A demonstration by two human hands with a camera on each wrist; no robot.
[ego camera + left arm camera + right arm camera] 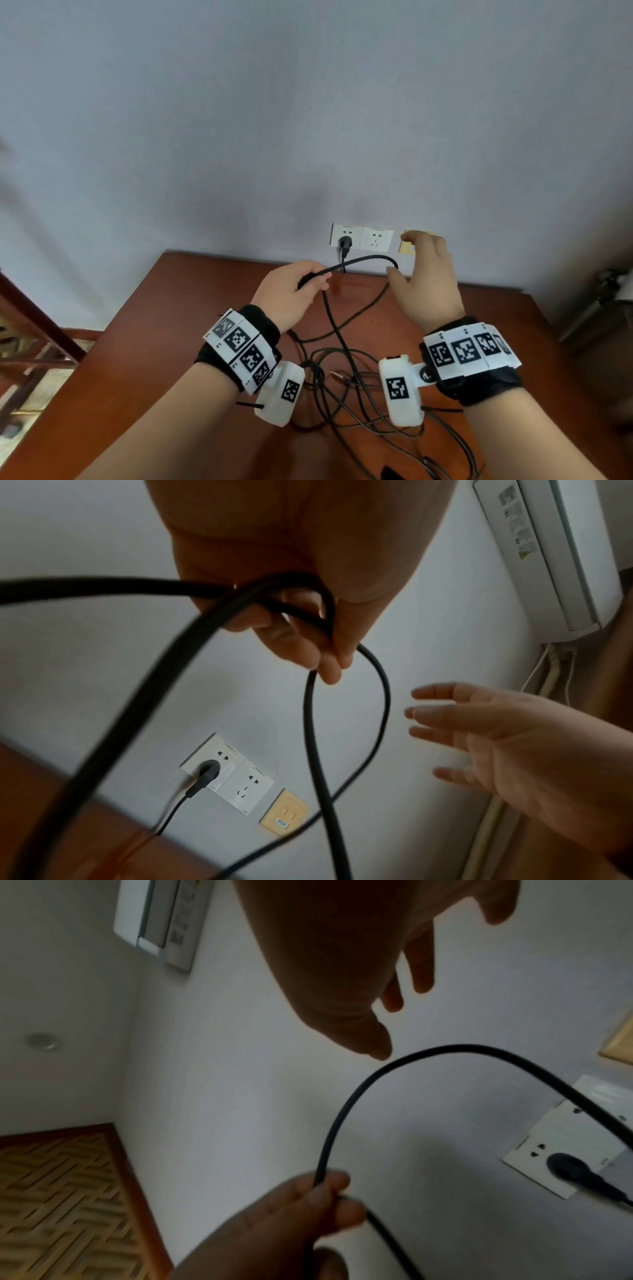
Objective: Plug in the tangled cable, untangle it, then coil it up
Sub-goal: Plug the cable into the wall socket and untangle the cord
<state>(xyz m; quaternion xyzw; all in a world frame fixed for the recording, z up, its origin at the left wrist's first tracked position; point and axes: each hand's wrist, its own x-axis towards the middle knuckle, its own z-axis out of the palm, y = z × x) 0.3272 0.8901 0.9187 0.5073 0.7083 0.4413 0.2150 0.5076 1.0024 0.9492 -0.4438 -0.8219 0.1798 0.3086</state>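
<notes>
Black cable (337,329): we see its plug (344,246) seated in the left wall socket (346,236), lead dropping from the plug to the back edge of the wooden table (171,342). From there the cable runs across the tabletop, rises into a raised loop, and the rest lies in a tangled heap on the table between the two wrists. A thin jack end (339,376) pokes out of the heap.

Left hand (296,294): fingers curled round the cable, clamped on it. The left wrist view shows more than one strand passing through the grip, loop hanging below the fingertips (330,669). One strand arcs right from the fist, toward the right hand.

Right hand (428,274): fingers spread and straight, holding nothing. Thumb sits just beside the arc's bend; we can't tell if it touches. The right wrist view shows the thumb tip apart from the cable there.

Around it: second white socket (376,238) to the right of the first, nothing plugged in; a beige wall plate (284,815) next to that, partly hidden behind the right hand in the head view. Air conditioner (555,555) high on the wall. Marker-patterned bands with white camera units on both wrists.
</notes>
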